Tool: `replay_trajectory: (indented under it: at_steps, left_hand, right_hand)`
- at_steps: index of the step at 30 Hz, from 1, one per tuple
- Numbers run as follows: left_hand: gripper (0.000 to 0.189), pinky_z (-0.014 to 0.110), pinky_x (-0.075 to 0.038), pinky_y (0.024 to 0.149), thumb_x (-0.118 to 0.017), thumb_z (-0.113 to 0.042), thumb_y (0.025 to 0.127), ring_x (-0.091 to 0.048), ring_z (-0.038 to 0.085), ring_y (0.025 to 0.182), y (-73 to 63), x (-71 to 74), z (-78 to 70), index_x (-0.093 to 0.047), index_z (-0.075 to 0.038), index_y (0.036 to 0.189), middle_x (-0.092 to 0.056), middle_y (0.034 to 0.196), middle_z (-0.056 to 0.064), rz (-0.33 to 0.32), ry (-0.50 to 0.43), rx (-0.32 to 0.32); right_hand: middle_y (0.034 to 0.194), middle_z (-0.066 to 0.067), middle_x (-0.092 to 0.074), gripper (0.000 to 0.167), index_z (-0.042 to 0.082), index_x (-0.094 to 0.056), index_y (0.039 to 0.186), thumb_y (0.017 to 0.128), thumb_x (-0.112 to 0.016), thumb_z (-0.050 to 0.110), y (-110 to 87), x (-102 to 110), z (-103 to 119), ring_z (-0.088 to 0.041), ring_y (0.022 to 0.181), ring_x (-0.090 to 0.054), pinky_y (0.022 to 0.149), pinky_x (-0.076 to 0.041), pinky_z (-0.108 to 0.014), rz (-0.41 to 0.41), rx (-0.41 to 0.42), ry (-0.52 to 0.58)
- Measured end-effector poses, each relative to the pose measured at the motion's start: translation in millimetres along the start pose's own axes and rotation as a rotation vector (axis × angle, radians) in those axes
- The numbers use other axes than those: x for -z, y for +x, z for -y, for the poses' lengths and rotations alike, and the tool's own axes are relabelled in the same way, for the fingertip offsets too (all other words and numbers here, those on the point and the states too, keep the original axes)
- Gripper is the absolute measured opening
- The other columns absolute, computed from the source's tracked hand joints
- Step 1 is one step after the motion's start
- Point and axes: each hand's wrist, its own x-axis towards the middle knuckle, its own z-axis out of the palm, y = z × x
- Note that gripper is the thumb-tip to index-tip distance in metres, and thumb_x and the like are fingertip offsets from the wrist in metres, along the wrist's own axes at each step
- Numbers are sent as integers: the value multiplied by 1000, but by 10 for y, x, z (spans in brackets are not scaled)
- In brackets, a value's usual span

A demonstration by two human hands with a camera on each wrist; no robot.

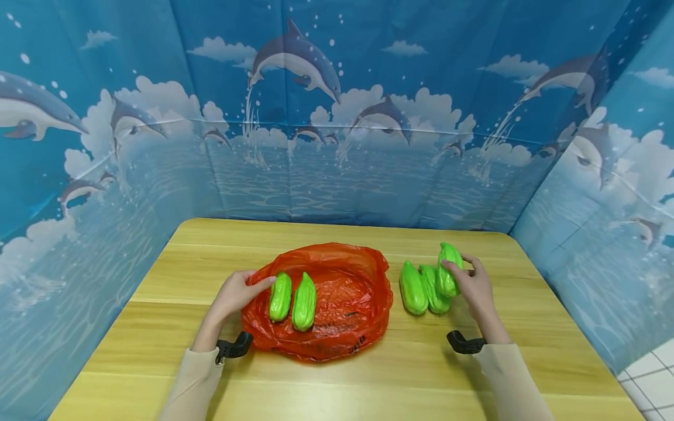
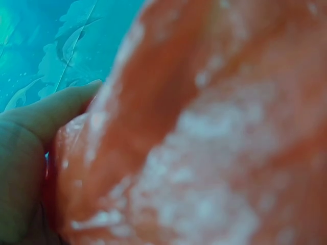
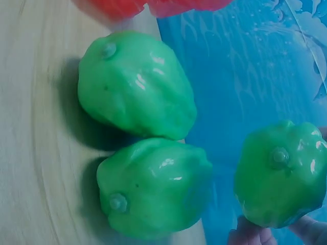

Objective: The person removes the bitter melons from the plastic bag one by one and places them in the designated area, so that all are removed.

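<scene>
My right hand [image 1: 475, 286] grips a glossy green bitter melon [image 1: 449, 270], its pointed end up, lifted over two others. Those two, a left bitter melon [image 1: 413, 289] and a right bitter melon [image 1: 434, 290], lie side by side on the table; the right wrist view shows their stem ends. At the left rim of a spread-open red plastic bag [image 1: 347, 298], my left hand [image 1: 235, 294] pinches the film, thumb reaching over the inside. Two more bitter melons [image 1: 303, 304] lie within the bag's left half. Red film [image 2: 214, 127] fills most of the left wrist view, hiding several fingers.
All this stands on a light wooden table [image 1: 337, 389]. A blue dolphin-print curtain [image 1: 337, 175] closes off the back and both sides. White floor tiles [image 1: 653, 374] show at the lower right, past the table's edge.
</scene>
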Motion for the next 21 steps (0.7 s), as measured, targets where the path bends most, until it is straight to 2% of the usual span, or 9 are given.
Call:
replay_trajectory:
  at_steps: [6,11,16,18,21]
  left_hand:
    - [46,32,-51,52,-67,-47,86,-61,22,53,-10,9,-6,-62,-1,84,-58,60,8,-4,-15,17]
    - [47,33,-51,52,-67,-47,85,-62,24,53,-8,11,-11,-61,-1,83,-56,59,8,-1,-24,31]
    - [46,33,-51,51,-67,-47,86,-61,24,53,-3,14,-11,-61,-2,82,-56,58,8,-6,-18,33]
    - [46,32,-51,51,-67,-46,86,-61,23,53,-4,16,-10,-60,-2,82,-56,58,7,-5,-15,31]
    - [46,32,-50,51,-67,-47,86,-61,23,53,-8,19,-11,-60,-1,81,-56,58,7,-3,-14,26]
  right_hand:
    - [115,-20,-45,87,8,-30,147,85,-59,60,12,11,-83,-28,91,-44,70,-40,-52,16,2,-16]
    - [126,-22,-41,88,10,-26,149,85,-57,61,22,38,-138,-33,103,-44,77,-40,-52,41,-19,-29]
    - [130,-21,-41,98,12,-27,149,78,-58,70,143,62,-301,-34,106,-45,59,-45,-41,45,-29,-48]
    - [132,-23,-41,98,9,-27,149,78,-58,70,149,64,-317,-35,107,-45,58,-44,-39,49,-25,-59]
    - [134,-26,-38,93,7,-25,149,83,-58,64,75,68,-241,-38,111,-44,71,-45,-46,64,-33,-58]
